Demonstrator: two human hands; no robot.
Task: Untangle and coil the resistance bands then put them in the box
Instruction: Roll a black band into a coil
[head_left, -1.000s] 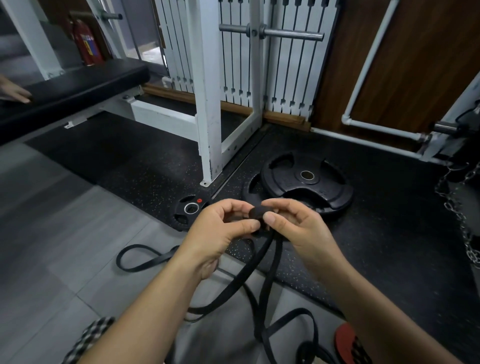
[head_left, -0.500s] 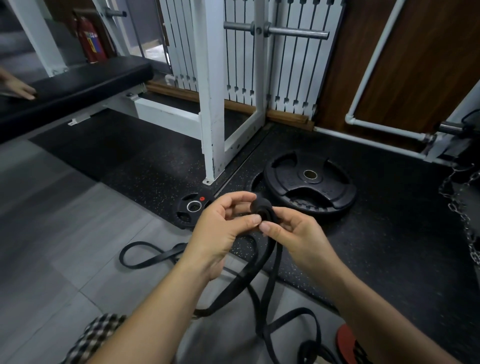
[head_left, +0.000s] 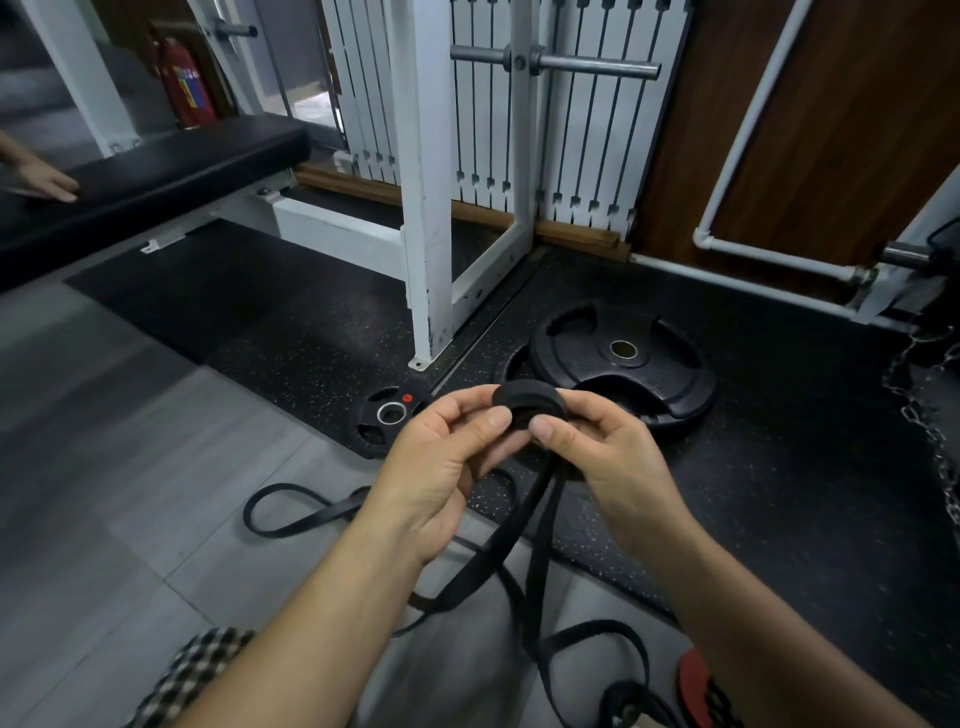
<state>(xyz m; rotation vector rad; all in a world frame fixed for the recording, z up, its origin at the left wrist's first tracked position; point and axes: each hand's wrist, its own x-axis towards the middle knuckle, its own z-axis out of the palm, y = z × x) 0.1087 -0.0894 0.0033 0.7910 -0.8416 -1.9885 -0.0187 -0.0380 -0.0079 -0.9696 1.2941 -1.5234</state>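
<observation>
Closest to me, the loose length of the resistance band trails over the grey floor tiles in slack loops, between a checked cloth and a red object at the bottom edge. Two strands rise from there to my hands. My left hand grips the rolled-up end, the coil, with its thumb pressed on the near face and fingers curled behind. My right hand pinches the same coil from the other side, thumb in front, fingers round the back, so it hangs in the air between them, above the edge of the black rubber mat. Beyond it lie a small weight plate and a large weight plate, then a white rack post, a black bench with another person's hand on it — and a red fire extinguisher farthest back.
</observation>
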